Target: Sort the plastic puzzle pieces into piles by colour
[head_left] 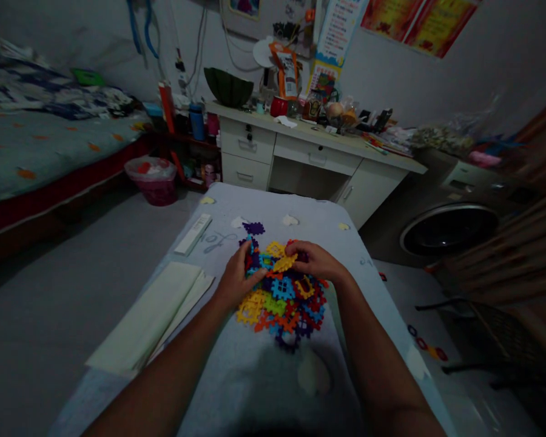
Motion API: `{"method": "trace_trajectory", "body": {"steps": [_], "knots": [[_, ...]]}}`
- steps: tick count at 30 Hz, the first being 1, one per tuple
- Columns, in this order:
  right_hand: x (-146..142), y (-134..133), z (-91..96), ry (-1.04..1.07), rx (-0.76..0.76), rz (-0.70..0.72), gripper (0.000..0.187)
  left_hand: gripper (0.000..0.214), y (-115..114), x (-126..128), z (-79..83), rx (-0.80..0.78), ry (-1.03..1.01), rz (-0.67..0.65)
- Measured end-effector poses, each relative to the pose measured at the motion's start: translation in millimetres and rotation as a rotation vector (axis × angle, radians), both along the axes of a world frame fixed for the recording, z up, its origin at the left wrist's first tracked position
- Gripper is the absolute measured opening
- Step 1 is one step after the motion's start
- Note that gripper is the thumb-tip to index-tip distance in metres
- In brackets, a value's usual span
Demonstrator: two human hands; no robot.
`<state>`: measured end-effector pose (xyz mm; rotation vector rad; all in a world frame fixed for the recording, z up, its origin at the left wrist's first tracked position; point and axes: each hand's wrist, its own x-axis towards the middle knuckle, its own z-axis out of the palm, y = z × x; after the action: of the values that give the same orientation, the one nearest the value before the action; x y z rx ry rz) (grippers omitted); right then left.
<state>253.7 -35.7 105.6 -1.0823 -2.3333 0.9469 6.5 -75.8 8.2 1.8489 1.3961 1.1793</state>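
A heap of coloured interlocking plastic tiles (284,303) lies in the middle of a small table covered with a light blue cloth (255,376). My left hand (236,280) rests on the heap's left side, fingers curled around a few joined tiles. My right hand (313,260) is at the heap's far side, and between both hands sits a yellow tile (284,263), pinched by the fingertips. A single purple tile (253,229) lies apart, just beyond the heap.
A white remote (193,233) and pale folded paper (152,315) lie on the table's left part. Beyond stand a cluttered white desk (309,152), a bed (40,152), a pink bin (152,180) and a washing machine (450,224). Loose tiles (425,346) dot the floor at right.
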Motion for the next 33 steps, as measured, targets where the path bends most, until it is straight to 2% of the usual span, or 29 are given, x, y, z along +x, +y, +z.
{"method": "trace_trajectory", "body": {"steps": [2, 4, 8, 10, 12, 15, 18, 21, 26, 29, 33], "knots": [[17, -7, -7.2, 0.067, 0.042, -0.082, 0.022, 0.094, -1, -7, 3.9, -0.015, 0.163, -0.063], [33, -11, -19.5, 0.057, 0.09, -0.231, 0.024, 0.109, -2, -15, 6.9, -0.033, 0.294, -0.128], [48, -13, -53.8, -0.112, 0.117, -0.634, 0.047, 0.133, -8, -29, 7.3, -0.078, 0.445, -0.202], [44, -15, -69.4, -0.176, 0.093, -0.714, 0.056, 0.138, -10, -31, 4.9, -0.094, 0.486, -0.21], [35, -19, -79.9, -0.196, 0.103, -0.703, 0.063, 0.14, -12, -28, 2.5, -0.12, 0.513, -0.193], [18, -24, -85.1, -0.115, 0.12, -0.631, 0.068, 0.14, -12, -17, 1.8, -0.13, 0.475, -0.203], [3, -24, -81.8, 0.028, 0.101, -0.53, 0.072, 0.134, -10, -2, 4.9, -0.069, 0.385, -0.263], [-6, -21, -77.3, 0.121, 0.065, -0.455, 0.072, 0.127, -6, 11, 8.4, 0.009, 0.317, -0.256], [-13, -9, -75.6, 0.243, -0.027, -0.47, 0.066, 0.115, 7, 23, 12.5, 0.063, 0.219, -0.237], [-16, -4, -73.0, 0.303, -0.069, -0.476, 0.064, 0.107, 22, 27, 20.5, 0.079, 0.19, -0.234], [-15, 0, -59.4, 0.401, -0.138, -0.405, 0.056, 0.105, 44, 29, 42.2, 0.087, 0.204, -0.245]]}}
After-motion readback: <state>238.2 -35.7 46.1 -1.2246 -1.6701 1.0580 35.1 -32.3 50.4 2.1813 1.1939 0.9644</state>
